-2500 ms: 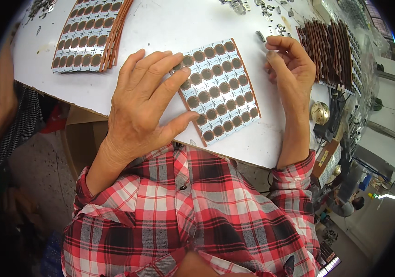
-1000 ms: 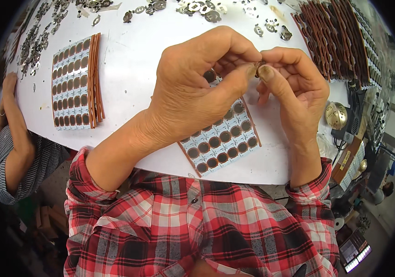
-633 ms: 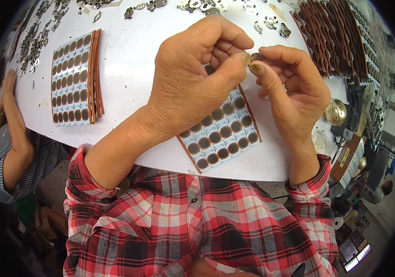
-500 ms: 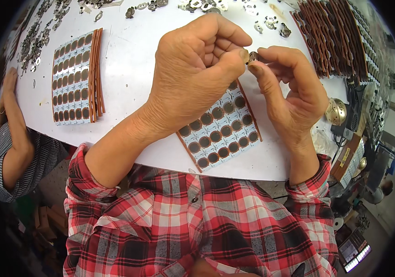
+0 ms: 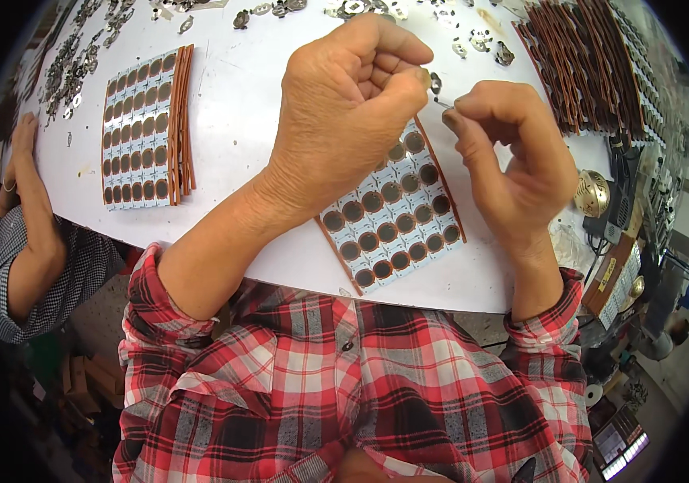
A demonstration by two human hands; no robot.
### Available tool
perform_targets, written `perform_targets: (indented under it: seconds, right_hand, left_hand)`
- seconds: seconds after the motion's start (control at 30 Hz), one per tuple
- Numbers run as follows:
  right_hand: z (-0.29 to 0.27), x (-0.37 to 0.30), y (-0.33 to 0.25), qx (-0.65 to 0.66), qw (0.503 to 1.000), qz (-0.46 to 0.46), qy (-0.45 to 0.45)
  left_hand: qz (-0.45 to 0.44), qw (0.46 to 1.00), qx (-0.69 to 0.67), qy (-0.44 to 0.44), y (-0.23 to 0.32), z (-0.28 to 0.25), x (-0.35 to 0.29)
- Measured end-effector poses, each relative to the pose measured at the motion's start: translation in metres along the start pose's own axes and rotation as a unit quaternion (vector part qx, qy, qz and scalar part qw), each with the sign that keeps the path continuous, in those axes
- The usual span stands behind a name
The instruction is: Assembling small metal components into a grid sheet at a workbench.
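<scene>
My left hand (image 5: 352,105) is closed in a pinch, its thumb and forefinger on a small shiny metal clip (image 5: 436,83). Facing it, my right hand (image 5: 517,149) pinches a thin metal bit (image 5: 442,103) at its fingertips, too small to make out fully. Both hands are raised over a panel of small circuit boards (image 5: 390,228), light blue with rows of dark round pads and brown edge strips. The panel lies tilted on the white table, and my left hand hides its upper left part.
A stack of similar panels (image 5: 139,129) stands at left, and a bigger stack of them (image 5: 582,68) at the far right. Loose metal clips (image 5: 63,84) lie along the far side. A round brass-coloured object (image 5: 591,193) sits at right. Another person's arm (image 5: 30,185) rests at the left edge.
My hands have drawn slightly apart, and a thin metal bit now shows between the right fingertips. The whole view has shifted slightly, so table things appear a little further right.
</scene>
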State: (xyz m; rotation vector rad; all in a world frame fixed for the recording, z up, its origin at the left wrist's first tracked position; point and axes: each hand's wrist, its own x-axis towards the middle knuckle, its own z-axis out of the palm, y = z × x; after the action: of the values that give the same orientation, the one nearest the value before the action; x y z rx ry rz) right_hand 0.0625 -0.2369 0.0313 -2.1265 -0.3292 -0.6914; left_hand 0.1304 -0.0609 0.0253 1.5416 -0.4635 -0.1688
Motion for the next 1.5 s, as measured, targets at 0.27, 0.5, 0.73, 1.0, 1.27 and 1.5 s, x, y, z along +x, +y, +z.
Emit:
perform_targets:
  seconds: [0.27,0.5,0.73,1.0,1.27,1.5]
  right_hand:
    - [-0.005,0.004,0.004,0.286,0.898,0.33,-0.058]
    - [-0.009,0.004,0.005,0.349,0.856,0.371,-0.088]
    - [-0.001,0.002,-0.001,0.364,0.86,0.338,-0.12]
    - [0.002,-0.001,-0.024,0.323,0.877,0.311,-0.172]
    - [0.011,0.004,-0.032,0.215,0.912,0.296,-0.185]
    - [0.04,0.009,-0.054,0.137,0.924,0.263,-0.242]
  left_hand:
    - [0.049,0.943,0.328,-0.005,0.01,-0.023,0.01]
    - [0.159,0.936,0.3,0.093,0.016,-0.028,0.002]
    - [0.138,0.971,0.196,0.003,0.016,-0.015,-0.028]
    - [0.161,0.947,0.266,0.076,0.009,-0.03,-0.078]
    - [0.177,0.896,0.405,0.042,0.007,-0.036,-0.133]
    - [0.184,0.894,0.405,0.053,0.002,-0.024,-0.137]
